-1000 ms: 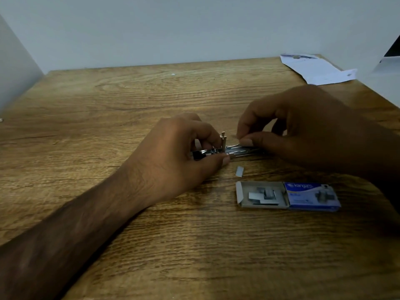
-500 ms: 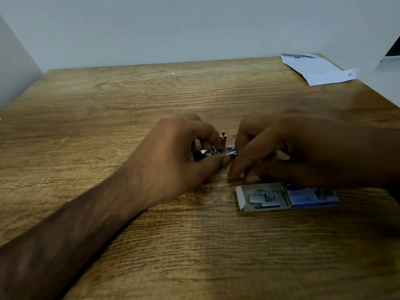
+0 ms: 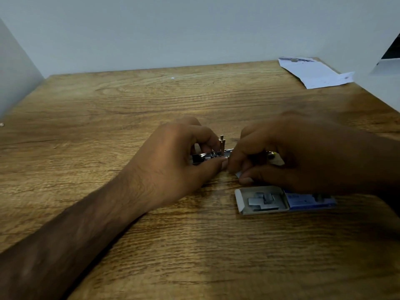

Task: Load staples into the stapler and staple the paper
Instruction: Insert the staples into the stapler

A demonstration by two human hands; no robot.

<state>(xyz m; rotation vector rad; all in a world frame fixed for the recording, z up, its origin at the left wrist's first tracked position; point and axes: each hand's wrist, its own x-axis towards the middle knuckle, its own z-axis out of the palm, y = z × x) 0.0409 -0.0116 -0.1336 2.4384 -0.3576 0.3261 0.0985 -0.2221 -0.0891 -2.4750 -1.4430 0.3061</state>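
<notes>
A small metal stapler lies opened on the wooden table, its pusher rod standing upright. My left hand grips its left end. My right hand covers its right end, with fingertips pinched at the stapler's channel and on a small strip of staples that shows just under the fingers. An open blue staple box with several loose staple strips lies just in front of my right hand. The white paper lies at the far right corner.
Grey walls close the table at the back and on the left and right sides. A tiny white speck lies near the back edge.
My right hand dropped from the stapler's rail to the loose staple strip on the table beside the box and now covers it. My left hand has stayed still on the stapler.
</notes>
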